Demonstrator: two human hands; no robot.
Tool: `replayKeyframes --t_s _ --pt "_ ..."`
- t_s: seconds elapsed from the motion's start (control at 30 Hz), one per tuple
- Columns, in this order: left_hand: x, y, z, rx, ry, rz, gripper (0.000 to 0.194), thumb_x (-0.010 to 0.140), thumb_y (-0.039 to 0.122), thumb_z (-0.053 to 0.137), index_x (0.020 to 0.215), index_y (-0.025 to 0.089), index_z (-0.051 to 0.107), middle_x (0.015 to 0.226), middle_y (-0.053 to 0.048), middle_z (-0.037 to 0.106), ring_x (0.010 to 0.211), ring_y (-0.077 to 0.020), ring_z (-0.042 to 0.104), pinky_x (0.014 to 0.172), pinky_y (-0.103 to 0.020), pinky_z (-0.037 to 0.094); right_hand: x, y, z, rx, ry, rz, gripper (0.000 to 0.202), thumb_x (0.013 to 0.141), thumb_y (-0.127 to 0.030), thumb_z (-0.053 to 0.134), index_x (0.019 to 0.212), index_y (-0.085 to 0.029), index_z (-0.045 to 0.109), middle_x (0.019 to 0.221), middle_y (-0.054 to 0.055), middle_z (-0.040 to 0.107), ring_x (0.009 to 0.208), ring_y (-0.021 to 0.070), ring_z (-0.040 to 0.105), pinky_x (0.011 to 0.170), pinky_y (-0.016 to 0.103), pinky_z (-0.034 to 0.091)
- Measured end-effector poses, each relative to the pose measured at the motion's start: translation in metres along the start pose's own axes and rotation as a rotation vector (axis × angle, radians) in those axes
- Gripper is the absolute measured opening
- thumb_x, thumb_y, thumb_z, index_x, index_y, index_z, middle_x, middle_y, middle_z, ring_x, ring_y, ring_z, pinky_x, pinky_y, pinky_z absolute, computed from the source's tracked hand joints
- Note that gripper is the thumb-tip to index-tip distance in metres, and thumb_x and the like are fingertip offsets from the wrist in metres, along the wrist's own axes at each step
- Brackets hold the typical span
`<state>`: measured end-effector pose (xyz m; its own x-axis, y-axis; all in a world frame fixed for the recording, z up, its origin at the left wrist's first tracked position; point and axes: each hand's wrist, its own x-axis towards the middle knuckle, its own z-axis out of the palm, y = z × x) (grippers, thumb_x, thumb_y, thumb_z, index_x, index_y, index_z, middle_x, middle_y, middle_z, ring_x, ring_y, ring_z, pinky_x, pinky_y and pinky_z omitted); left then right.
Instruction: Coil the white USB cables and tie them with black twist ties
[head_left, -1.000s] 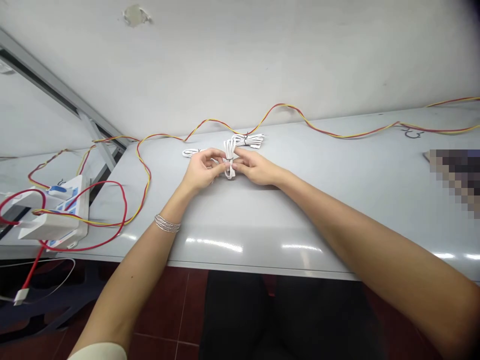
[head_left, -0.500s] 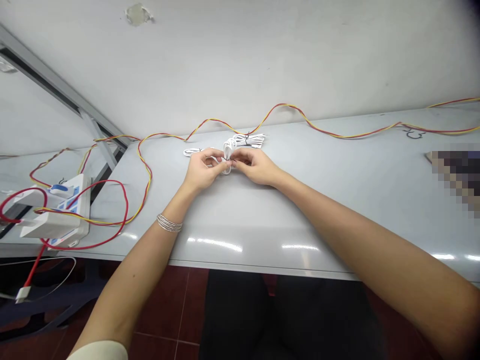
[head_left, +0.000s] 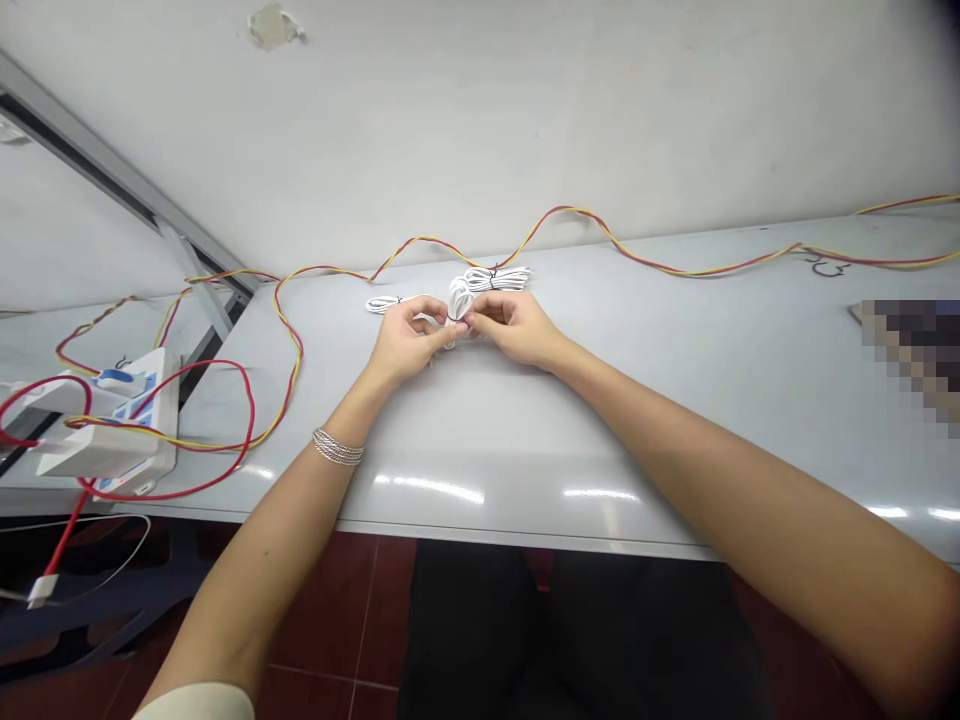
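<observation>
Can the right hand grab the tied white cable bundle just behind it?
Probably yes: the tied white bundle lies just beyond the right hand, with nothing seen blocking the way. But it's busy at the held cable, so might need to let go first.

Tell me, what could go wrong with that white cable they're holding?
The looped white cable might spring loose if the bare fingers slip near its thin black tie. The right hand might also bump the long white cable bundle, black-tied in the middle, lying just beyond it.

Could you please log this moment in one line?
left grip: holding white cable bundle; right grip: at its dark tie; another bundle: behind
</observation>
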<state>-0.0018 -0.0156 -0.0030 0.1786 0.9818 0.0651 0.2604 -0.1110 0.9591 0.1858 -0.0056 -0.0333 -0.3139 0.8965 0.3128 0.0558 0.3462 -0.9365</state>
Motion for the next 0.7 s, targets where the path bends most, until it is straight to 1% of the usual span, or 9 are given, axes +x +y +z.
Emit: replayKeyframes --t_s 0.1,0.17,0.23,0.3,0.37,0.47,0.53,0.63,0.7 --pt "0.0 0.001 0.001 -0.008 0.005 -0.039 0.043 0.06 0.04 0.092 0.081 0.016 0.063 0.059 0.001 0.064 0.043 -0.0103 0.054 0.038 -0.023 0.036 -0.001 -0.002 0.001 -0.076 0.027 -0.018 0.013 0.086 -0.026 0.062 0.081 -0.016 0.068 0.08 0.004 0.071 0.074 0.0152 0.063 0.073 0.03 0.051" --pt "0.0 0.001 0.001 -0.045 -0.001 -0.054 0.045 0.061 0.039 0.092 0.084 0.017 0.061 0.059 0.001 0.065 0.042 -0.0106 0.055 0.037 -0.022 0.036 -0.002 -0.004 0.002 -0.138 0.041 -0.035 0.013 0.087 -0.025 0.061 0.081 -0.016 0.068 0.08 0.004 0.071 0.071 0.0153 0.062 0.07 0.029 0.05" --pt "-0.001 0.003 0.001 -0.091 -0.005 -0.064 0.049 0.065 0.039 0.09 0.094 0.02 0.056 0.056 0.003 0.065 0.039 -0.0114 0.055 0.037 -0.023 0.037 -0.004 -0.005 0.003 -0.193 0.051 -0.055 0.014 0.088 -0.025 0.06 0.082 -0.016 0.068 0.08 0.004 0.072 0.069 0.0153 0.061 0.069 0.029 0.049" --pt "-0.001 0.004 0.001 -0.125 -0.01 -0.08 0.054 0.068 0.04 0.087 0.104 0.022 0.05 0.05 0.006 0.062 0.036 -0.0124 0.052 0.037 -0.023 0.038 -0.006 -0.006 0.004 -0.25 0.067 -0.091 0.014 0.09 -0.025 0.059 0.084 -0.017 0.068 0.081 0.005 0.073 0.069 0.0155 0.061 0.069 0.029 0.049" --pt "0.0 0.005 0.0 -0.157 -0.026 -0.117 0.055 0.069 0.041 0.086 0.106 0.022 0.05 0.049 0.008 0.06 0.034 -0.0125 0.051 0.037 -0.023 0.037 -0.008 -0.005 0.005 -0.323 0.086 -0.158 0.014 0.091 -0.023 0.057 0.086 -0.017 0.069 0.083 0.005 0.073 0.07 0.0162 0.062 0.07 0.03 0.048" --pt "0.001 0.007 -0.002 -0.257 -0.061 -0.22 0.05 0.066 0.039 0.086 0.101 0.021 0.056 0.056 0.005 0.063 0.034 -0.0099 0.048 0.035 -0.023 0.033 -0.008 -0.002 0.006 -0.447 0.106 -0.273 0.015 0.093 -0.02 0.054 0.09 -0.017 0.068 0.087 0.006 0.072 0.074 0.0176 0.062 0.074 0.031 0.047" --pt "0.002 0.009 -0.005 -0.338 -0.096 -0.286 0.04 0.066 0.036 0.085 0.09 0.019 0.058 0.059 0.003 0.061 0.035 -0.0066 0.044 0.034 -0.022 0.029 -0.007 -0.001 0.007 -0.517 0.101 -0.319 0.017 0.096 -0.02 0.051 0.092 -0.018 0.067 0.091 0.007 0.072 0.079 0.0188 0.062 0.077 0.032 0.047" --pt "0.004 0.011 -0.009 -0.401 -0.172 -0.358 0.028 0.066 0.032 0.081 0.071 0.017 0.058 0.057 0.002 0.054 0.036 -0.0032 0.037 0.033 -0.021 0.023 -0.007 -0.004 0.009 -0.617 0.087 -0.347 0.02 0.098 -0.021 0.047 0.096 -0.019 0.066 0.095 0.009 0.072 0.085 0.0208 0.063 0.078 0.033 0.047" --pt "0.004 0.011 -0.011 -0.429 -0.181 -0.392 0.021 0.066 0.028 0.077 0.07 0.016 0.06 0.059 0.002 0.054 0.036 -0.0025 0.035 0.033 -0.021 0.021 -0.008 -0.006 0.011 -0.684 0.087 -0.352 0.022 0.099 -0.02 0.045 0.097 -0.019 0.067 0.097 0.01 0.072 0.087 0.0222 0.064 0.077 0.034 0.046"
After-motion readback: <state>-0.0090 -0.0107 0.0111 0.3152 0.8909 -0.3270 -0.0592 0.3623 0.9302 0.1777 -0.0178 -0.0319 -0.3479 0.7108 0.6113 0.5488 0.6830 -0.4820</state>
